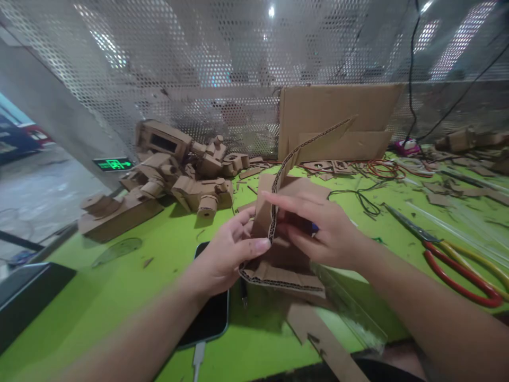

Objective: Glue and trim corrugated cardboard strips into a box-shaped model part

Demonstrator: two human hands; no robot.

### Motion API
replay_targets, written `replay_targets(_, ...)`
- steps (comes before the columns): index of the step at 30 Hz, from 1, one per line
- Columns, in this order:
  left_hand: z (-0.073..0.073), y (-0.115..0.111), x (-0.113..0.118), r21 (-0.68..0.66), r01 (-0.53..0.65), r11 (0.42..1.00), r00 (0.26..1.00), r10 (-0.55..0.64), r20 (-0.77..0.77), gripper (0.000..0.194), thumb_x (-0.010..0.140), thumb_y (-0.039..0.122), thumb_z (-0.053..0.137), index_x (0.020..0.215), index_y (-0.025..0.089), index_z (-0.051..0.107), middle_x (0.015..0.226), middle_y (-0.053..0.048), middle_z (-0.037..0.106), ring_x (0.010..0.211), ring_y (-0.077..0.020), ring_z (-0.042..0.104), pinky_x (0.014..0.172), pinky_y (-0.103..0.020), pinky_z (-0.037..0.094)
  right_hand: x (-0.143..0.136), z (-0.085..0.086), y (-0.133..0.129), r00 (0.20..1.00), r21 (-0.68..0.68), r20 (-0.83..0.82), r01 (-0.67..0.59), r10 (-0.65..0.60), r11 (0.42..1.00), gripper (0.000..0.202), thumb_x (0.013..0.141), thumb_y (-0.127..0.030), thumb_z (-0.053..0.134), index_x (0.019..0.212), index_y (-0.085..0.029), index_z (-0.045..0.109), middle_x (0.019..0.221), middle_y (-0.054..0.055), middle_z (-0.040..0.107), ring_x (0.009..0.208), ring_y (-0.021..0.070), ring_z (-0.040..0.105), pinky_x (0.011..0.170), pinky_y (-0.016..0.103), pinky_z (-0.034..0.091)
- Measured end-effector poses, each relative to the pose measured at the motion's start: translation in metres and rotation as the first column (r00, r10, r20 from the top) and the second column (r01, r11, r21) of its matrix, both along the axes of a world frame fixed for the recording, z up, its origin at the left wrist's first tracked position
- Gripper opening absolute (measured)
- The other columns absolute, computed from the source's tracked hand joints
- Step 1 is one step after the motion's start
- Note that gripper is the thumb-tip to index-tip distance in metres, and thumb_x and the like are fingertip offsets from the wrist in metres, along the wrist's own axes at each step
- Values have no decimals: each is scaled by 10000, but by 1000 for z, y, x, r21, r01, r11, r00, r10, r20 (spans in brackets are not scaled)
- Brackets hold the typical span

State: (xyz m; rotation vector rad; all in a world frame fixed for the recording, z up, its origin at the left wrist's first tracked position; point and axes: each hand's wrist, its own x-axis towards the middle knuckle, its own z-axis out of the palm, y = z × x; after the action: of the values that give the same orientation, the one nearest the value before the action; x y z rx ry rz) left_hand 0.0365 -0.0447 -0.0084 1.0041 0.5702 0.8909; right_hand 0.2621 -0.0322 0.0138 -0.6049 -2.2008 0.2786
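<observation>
Cardboard (pixel 288 253) sits over the counter (pixel 119 289): your left hand (pixel 222 260) pinches it, your right hand (pixel 332 228) touches its upright panel, grip unclear; bends seem made, ends unjoined.

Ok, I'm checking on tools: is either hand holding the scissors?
No, the scissors lie on the green table at the right, while the left hand and right hand touch folded cardboard.

Looks like a craft workshop, judging by cardboard models (pixel 151 170) at ten o'clock, scissors (pixel 431 240) at four, offcuts (pixel 439 199) at three, perforated panelling (pixel 222 53) at twelve.
</observation>
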Motion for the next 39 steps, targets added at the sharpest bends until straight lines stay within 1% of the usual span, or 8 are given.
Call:
replay_targets(5, 2, -1, 0, -21, -21, 1000, 1000, 21, 23, 877, 733, 289, 929, 1486, 174, 494, 1514, -208, 614, 1342, -435, 638, 1068, -548, 588, 0, -2, 0, 992, 94, -76, 112, -105, 989, 527, 1004, -124, 580, 1511, -267, 559, 1068, 27, 765, 933, 184, 692, 887, 343, 573)
replay_targets(10, 0, -1, 0, 92, -97, 991, 995, 94, 34, 841, 750, 247, 931, 1456, 172, 480, 1557, -205, 559, 1439, -401, 555, 1161, -507, 534, -2, -4, 4, 857, 9, -296, 443, -421, 896, 416, 946, -299, 736, 1353, -255, 660, 1224, 104, 697, 1153, 279, 632, 981, 457, 547)
replay_targets(15, 3, -7, 5, 300, -248, 921, 962, 271, -36, 830, 774, 121, 889, 1456, 211, 423, 1539, -168, 553, 1431, -337, 568, 1196, -482, 507, -3, -8, 8, 879, -303, -322, 255, -350, 918, 461, 882, -569, 795, 1184, -257, 639, 1362, 130, 599, 1310, 294, 574, 1006, 451, 570)
replay_targets(19, 7, -11, 10, 351, -356, 866, 893, 425, -145, 837, 751, 117, 877, 1425, 249, 399, 1494, -142, 574, 1405, -334, 586, 1213, -511, 476, -8, -4, 0, 931, -312, -202, 234, -304, 921, 375, 860, -565, 820, 923, -216, 696, 1239, 130, 637, 1319, 304, 559, 1051, 441, 522)
replay_targets(22, 6, -11, 12, 355, -365, 861, 887, 438, -148, 850, 729, 124, 875, 1416, 253, 392, 1487, -145, 577, 1401, -344, 586, 1197, -514, 484, -11, 0, -5, 976, -341, -119, 134, -184, 930, 278, 971, -479, 724, 949, -202, 727, 940, 48, 709, 899, 188, 663, 846, 320, 526)
replay_targets(25, 4, -11, 13, 332, -370, 868, 890, 433, -142, 883, 716, 115, 867, 1434, 249, 371, 1495, -152, 570, 1403, -334, 583, 1209, -500, 466, -12, 0, -6, 994, -351, -86, 32, -66, 936, 368, 1050, -409, 619, 760, -185, 650, 663, -34, 567, 636, 110, 518, 655, 250, 423)
replay_targets(32, 6, -13, 13, 296, -334, 895, 908, 390, -154, 907, 714, 98, 874, 1444, 232, 352, 1481, -162, 576, 1382, -331, 599, 1209, -500, 466, -13, -4, -6, 992, -362, -100, 34, -75, 932, 479, 1064, -414, 593, 652, -187, 501, 610, -58, 403, 589, 88, 394, 586, 245, 333)
replay_targets(39, 9, -19, 11, 277, -319, 907, 906, 377, -191, 1058, 652, 176, 978, 1491, 278, 343, 1580, -159, 492, 1479, -380, 498, 1244, -554, 418, -14, 0, -8, 990, -379, -66, 89, -123, 921, 469, 1062, -456, 579, 698, -170, 655, 604, -36, 516, 586, 104, 457, 578, 258, 358)
